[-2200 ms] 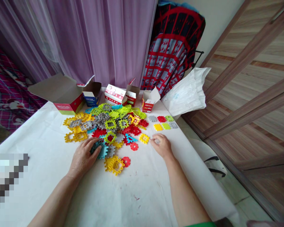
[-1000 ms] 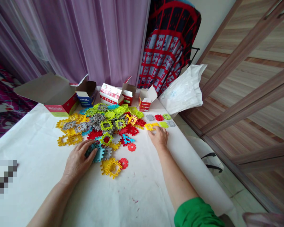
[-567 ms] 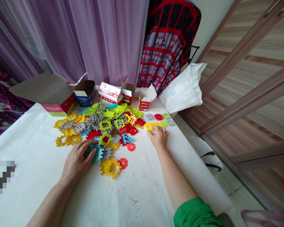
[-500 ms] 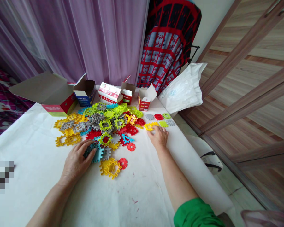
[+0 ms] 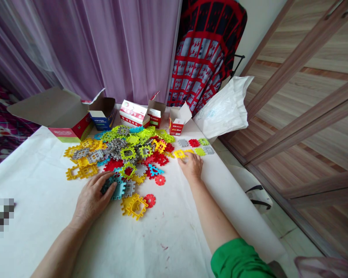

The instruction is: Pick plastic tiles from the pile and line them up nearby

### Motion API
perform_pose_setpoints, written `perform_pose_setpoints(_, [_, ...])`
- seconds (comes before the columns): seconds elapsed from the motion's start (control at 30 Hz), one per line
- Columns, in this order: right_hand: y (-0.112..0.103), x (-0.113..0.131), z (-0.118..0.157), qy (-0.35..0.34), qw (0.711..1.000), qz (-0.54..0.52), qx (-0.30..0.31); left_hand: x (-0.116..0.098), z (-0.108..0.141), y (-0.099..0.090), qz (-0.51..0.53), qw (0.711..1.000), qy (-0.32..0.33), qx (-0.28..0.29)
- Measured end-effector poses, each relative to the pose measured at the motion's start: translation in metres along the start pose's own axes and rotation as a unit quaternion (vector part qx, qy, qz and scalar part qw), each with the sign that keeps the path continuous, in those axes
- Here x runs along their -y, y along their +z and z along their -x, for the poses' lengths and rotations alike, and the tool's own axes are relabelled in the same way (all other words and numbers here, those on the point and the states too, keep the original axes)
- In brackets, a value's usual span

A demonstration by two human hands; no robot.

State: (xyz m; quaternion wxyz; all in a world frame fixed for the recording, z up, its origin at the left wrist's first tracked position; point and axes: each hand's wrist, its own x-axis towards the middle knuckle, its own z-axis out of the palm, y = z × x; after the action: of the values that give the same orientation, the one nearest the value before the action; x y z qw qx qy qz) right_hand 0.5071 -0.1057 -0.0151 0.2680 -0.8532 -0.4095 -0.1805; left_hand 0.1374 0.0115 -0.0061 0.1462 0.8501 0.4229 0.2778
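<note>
A white-papered table [image 5: 37, 185] carries a sprawling heap of plastic waffle-block tiles [image 5: 127, 154] in yellow, green, grey, red and blue. Beyond the heap hang a purple curtain [image 5: 104, 46] and a red-and-black patterned garment [image 5: 205, 58], with a crumpled white plastic bag [image 5: 223, 108] to the far right. Open cardboard boxes [image 5: 63, 116] line up just behind the heap. Right of the heap lies a small group of sorted tiles [image 5: 194, 144]. At the heap's near edge, the person's left hand [image 5: 92, 200] cups a teal tile [image 5: 118, 191], fingers close together; whether it grips cannot be told. Right of the heap, the right hand [image 5: 191, 166], fingers loosely spread and holding nothing visible, sits just below a yellow tile [image 5: 179, 154]. A green sleeve [image 5: 237, 260] covers the right upper arm.
</note>
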Motion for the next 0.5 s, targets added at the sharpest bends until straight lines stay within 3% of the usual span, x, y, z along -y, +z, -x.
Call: perform_pose_setpoints(0.5, [-0.0039,-0.0031,0.0052,0.020,1.000,0.016,0.017,0.0009,-0.0006,-0.0001,-0.001,1.000,0.010,0.000])
